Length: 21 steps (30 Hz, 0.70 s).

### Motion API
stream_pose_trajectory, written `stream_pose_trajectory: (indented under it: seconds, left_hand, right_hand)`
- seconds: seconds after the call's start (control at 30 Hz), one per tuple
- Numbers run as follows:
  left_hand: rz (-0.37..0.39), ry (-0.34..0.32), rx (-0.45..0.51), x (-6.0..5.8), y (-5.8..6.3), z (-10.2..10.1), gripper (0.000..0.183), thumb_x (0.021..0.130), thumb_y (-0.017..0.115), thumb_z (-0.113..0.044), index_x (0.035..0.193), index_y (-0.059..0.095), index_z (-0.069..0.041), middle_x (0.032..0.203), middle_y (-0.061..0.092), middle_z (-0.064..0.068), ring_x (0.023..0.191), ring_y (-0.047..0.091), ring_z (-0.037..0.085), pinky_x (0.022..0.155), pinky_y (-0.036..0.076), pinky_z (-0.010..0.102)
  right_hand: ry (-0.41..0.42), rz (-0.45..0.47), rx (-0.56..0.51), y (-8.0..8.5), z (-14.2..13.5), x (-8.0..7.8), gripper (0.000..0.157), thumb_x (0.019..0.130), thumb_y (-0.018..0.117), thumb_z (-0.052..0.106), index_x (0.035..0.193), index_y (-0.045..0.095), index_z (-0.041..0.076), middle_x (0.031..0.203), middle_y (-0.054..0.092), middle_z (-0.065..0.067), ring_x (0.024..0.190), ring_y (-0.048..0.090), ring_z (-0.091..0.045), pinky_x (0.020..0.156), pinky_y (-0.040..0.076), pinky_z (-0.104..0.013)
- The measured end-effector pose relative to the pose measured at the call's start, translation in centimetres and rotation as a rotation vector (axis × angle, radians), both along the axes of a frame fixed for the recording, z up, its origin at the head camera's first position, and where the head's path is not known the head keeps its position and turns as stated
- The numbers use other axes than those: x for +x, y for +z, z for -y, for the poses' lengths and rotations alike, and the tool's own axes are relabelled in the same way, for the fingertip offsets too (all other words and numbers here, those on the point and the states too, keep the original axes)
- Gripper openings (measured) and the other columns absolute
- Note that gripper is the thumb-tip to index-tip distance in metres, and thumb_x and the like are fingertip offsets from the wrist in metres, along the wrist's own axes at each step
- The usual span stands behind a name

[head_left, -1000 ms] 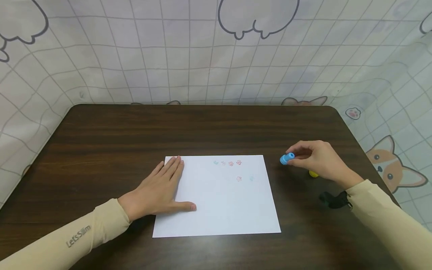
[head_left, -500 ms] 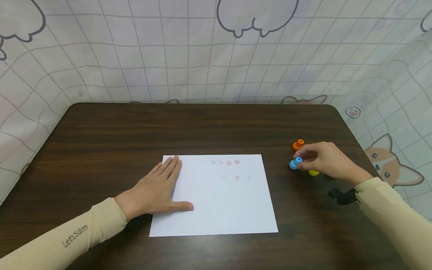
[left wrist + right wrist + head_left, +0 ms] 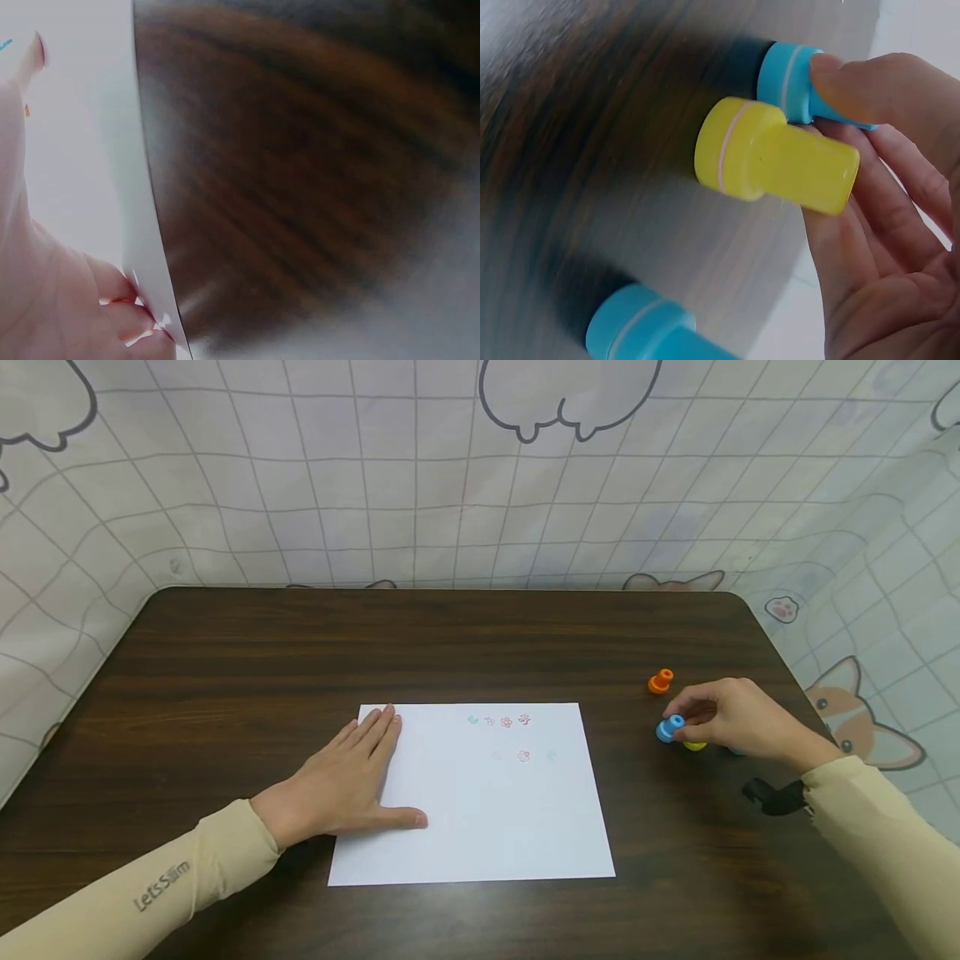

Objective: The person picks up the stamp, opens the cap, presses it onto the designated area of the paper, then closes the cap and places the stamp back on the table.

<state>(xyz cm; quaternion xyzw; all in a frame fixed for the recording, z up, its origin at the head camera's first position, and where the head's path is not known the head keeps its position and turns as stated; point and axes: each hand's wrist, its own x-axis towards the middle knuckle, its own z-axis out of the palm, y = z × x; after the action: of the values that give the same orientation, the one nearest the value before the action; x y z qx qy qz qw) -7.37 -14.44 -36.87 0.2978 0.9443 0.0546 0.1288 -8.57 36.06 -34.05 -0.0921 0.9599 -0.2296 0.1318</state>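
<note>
My left hand (image 3: 341, 785) lies flat with straight fingers on the left side of a white sheet of paper (image 3: 480, 827). Small printed marks in red, blue and green show on the upper part of the sheet. To the right of the paper, my right hand (image 3: 742, 718) pinches a blue toy stamp (image 3: 669, 729) between thumb and fingers, upright at the tabletop. Beside it stands a yellow stamp (image 3: 739, 150), mostly hidden by the hand in the head view. Closer to the right wrist camera is another blue stamp (image 3: 641, 326).
An orange stamp (image 3: 661, 682) stands just behind the right hand. The dark wood table (image 3: 300, 643) ends at a back edge against a white gridded cloth (image 3: 450, 485) with cartoon dogs. A black band (image 3: 776, 797) hangs at the right cuff.
My right hand has carried the blue stamp rightward, lowering it beside the yellow one. The orange stamp, earlier hidden behind the hand, now shows. My left hand stays flat on the paper.
</note>
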Motion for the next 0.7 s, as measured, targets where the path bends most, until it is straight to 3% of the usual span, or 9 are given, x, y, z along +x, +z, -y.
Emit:
stream_pose_trajectory:
  seconds: [0.23,0.7]
  left_hand:
    - [-0.005,-0.003,0.000,0.0,0.1,0.0,0.130,0.078,0.058,-0.089,0.160,0.025,0.007,0.171,0.022,0.025,0.160,0.025,0.042,0.129,0.026,0.060]
    - [0.004,-0.004,0.001,-0.1,0.1,0.0,0.131,0.078,0.059,-0.088,0.161,0.024,0.007,0.171,0.022,0.025,0.159,0.026,0.042,0.129,0.025,0.060]
  right_hand:
    - [-0.001,0.004,0.025,0.1,-0.5,0.3,0.018,0.088,0.083,0.022,0.104,0.078,0.019,0.093,0.078,0.006,0.079,0.066,-0.005,0.064,0.051,-0.023]
    - [0.032,0.025,0.037,0.7,-1.3,0.5,0.024,0.084,0.087,0.023,0.106,0.077,0.021,0.100,0.081,0.004,0.092,0.076,-0.009,0.063,0.054,-0.022]
